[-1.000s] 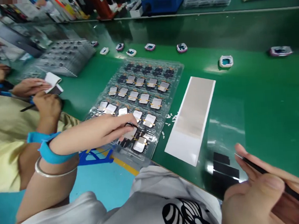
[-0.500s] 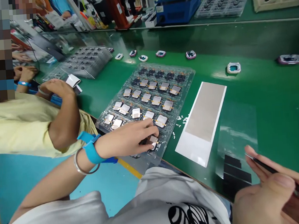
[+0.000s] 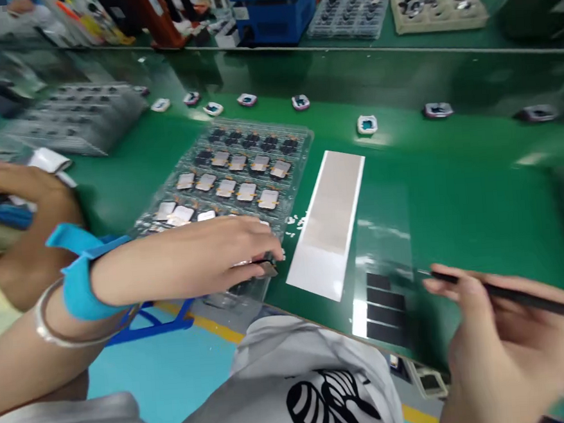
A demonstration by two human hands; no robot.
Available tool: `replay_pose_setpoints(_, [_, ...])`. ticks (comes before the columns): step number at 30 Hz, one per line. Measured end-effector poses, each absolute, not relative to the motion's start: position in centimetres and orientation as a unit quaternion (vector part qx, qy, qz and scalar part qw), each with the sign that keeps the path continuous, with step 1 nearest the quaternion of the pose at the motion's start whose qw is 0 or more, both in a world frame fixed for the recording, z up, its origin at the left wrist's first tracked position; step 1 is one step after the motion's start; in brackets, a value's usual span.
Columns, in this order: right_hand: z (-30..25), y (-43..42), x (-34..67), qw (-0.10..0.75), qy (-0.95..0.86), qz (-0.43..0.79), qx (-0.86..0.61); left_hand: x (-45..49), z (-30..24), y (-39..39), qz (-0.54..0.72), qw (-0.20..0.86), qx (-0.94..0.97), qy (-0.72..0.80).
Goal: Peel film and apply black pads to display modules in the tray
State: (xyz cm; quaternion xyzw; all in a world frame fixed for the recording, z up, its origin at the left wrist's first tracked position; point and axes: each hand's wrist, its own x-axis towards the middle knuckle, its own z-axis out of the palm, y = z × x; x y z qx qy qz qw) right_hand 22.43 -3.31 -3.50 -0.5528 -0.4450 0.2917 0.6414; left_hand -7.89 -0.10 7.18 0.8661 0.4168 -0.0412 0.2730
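Over the near edge of the plastic tray (image 3: 295,172), the left hand (image 3: 203,256) has its fingertips (image 3: 270,254) closed on a small dark piece (image 3: 268,268). The right hand (image 3: 509,350) grips black tweezers (image 3: 520,298), their tip near black strips (image 3: 385,307), with open green bench (image 3: 479,204) beyond.
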Motion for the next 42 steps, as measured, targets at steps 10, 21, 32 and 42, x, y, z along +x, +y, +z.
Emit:
replay_pose_setpoints(10, [-4.2,-3.7,23.8,0.524,-0.537,0.366,-0.550,2.6,1.5,1.3,0.052,0.285,0.933,0.213])
replay_pose_setpoints(21, [-4.0,-4.0,23.9,0.501,-0.518,0.391,-0.572,2.7,-0.6,1.3,0.068,0.265,0.940,0.205])
replay_pose_setpoints(32, [-4.0,-3.8,23.7,0.507,-0.513,0.379,-0.580,2.6,-0.8,1.2,0.078,0.287,0.931,0.213])
replay_pose_setpoints(42, [-2.3,-4.4,21.8,0.627,-0.307,0.510,-0.503,2.8,0.2,1.0,0.312,0.361,0.798,0.368])
